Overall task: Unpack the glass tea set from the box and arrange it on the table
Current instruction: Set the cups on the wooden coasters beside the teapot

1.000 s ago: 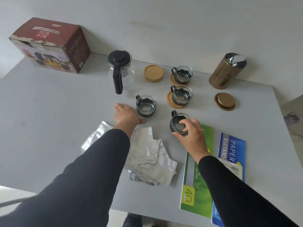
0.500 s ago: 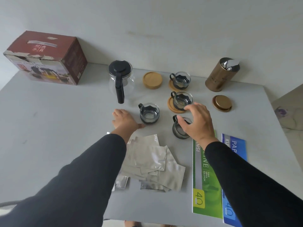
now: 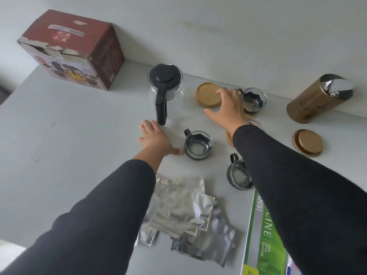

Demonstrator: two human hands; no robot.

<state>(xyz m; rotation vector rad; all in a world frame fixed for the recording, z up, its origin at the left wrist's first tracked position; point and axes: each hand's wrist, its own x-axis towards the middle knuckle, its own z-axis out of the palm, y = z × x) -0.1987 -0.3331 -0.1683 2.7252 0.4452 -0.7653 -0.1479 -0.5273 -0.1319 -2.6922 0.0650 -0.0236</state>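
- Glass teapot (image 3: 165, 90): one.
- Glass cups: four, one (image 3: 256, 123) mostly hidden behind the right arm.
- Wooden coasters: apparently three; two are largely covered.
- Box (image 3: 73, 50): one.
- Canister (image 3: 317, 99): one, lid (image 3: 307, 142) beside it.
- Foil sachets (image 3: 186, 213): several, overlapping.

Both arms come up from the bottom edge in long black sleeves that end at the wrists. The left hand (image 3: 156, 138) lies palm down and flat, its fingers (image 3: 146, 126) pointing away and lightly splayed, the thumb stretched out to the right. The right hand (image 3: 228, 110) is held farther out and higher, palm down, its fingers (image 3: 223, 92) spread wide and slightly curled, thumb pointing left. Neither hand holds anything. The two hands are well apart.
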